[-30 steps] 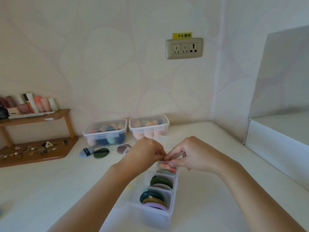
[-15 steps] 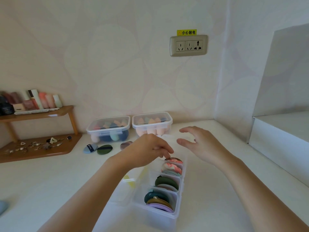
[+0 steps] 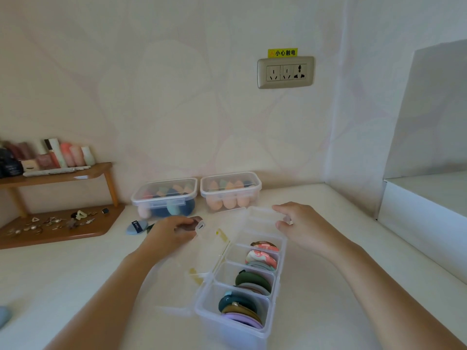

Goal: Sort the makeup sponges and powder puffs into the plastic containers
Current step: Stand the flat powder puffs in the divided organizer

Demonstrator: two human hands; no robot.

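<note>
A person's left hand (image 3: 174, 233) is curling its fingers over a mauve powder puff (image 3: 195, 220) lying on the counter (image 3: 75, 286). The right hand (image 3: 305, 224), fingers loose and spread, is touching the far end of the divided container (image 3: 222, 327). 4 compartments are holding puffs, and the farthest is looking bare. Gripping the puff by its edge and steadying the container should be helping it slide in upright. 2 lidded boxes (image 3: 164, 198) of sponges are sitting behind.
</note>
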